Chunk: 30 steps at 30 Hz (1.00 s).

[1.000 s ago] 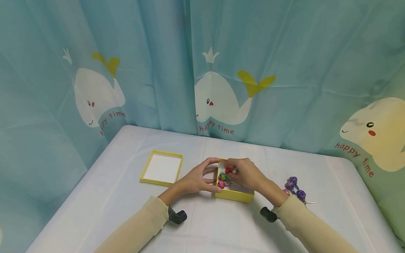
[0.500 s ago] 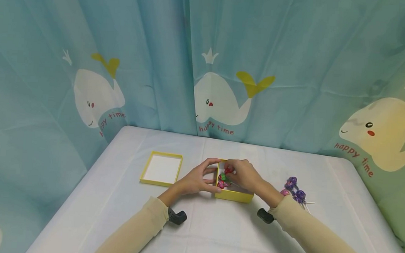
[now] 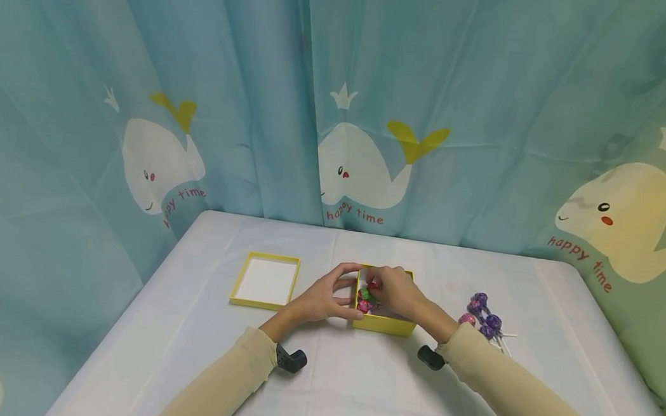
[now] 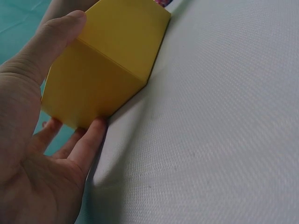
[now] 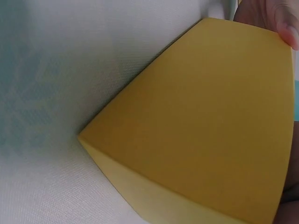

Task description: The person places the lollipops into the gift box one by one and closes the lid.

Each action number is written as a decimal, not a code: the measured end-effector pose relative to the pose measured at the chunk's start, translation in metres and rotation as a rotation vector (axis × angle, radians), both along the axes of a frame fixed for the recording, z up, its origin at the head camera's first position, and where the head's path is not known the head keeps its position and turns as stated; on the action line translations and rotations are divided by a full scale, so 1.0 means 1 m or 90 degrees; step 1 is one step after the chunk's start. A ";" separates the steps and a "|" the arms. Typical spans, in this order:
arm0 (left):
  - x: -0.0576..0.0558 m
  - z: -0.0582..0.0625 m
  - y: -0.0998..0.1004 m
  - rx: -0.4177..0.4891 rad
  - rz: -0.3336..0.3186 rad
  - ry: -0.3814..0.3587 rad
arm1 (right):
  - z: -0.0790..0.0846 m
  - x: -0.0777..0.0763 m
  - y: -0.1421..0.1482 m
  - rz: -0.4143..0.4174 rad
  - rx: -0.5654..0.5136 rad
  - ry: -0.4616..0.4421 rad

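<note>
A yellow open-topped box [image 3: 383,325] stands mid-table. My left hand [image 3: 323,299] holds its left side, thumb at the near corner and fingers spread to the far one. The left wrist view shows that thumb [image 4: 58,35] and the fingertips against the yellow walls. Inside the box, my right hand [image 3: 399,293] pinches a red-wrapped lollipop [image 3: 374,285] near the far left corner. A green lollipop [image 3: 364,294] and a pink one [image 3: 364,306] lie along the left wall. In the right wrist view the box's outer wall [image 5: 196,116] hides most of the right hand.
Left of the box lies its shallow yellow-rimmed lid [image 3: 265,280], white inside facing up. On the right are several purple lollipops [image 3: 493,322] and a pink lollipop [image 3: 467,319], with white sticks. A blue whale-print curtain [image 3: 244,164] hangs behind the white-covered table [image 3: 350,387].
My right hand has shifted slightly left within the box, still at the red lollipop, and its forearm has swung left, uncovering more of the pink lollipop outside. The left hand stays on the box.
</note>
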<state>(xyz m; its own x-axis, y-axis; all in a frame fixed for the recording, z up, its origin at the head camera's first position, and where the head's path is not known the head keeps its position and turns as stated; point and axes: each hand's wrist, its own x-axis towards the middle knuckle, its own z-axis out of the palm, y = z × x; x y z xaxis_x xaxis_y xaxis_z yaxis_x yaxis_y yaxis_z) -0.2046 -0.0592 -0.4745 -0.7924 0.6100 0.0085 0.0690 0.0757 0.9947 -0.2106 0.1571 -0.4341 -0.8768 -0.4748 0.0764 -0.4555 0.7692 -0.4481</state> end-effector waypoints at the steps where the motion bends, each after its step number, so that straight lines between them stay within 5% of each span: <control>1: 0.000 0.000 0.000 -0.001 0.000 -0.001 | 0.000 0.000 0.000 0.000 0.000 -0.001; 30: 0.000 0.001 0.001 -0.016 0.006 0.004 | 0.021 0.005 0.012 0.045 -0.020 -0.060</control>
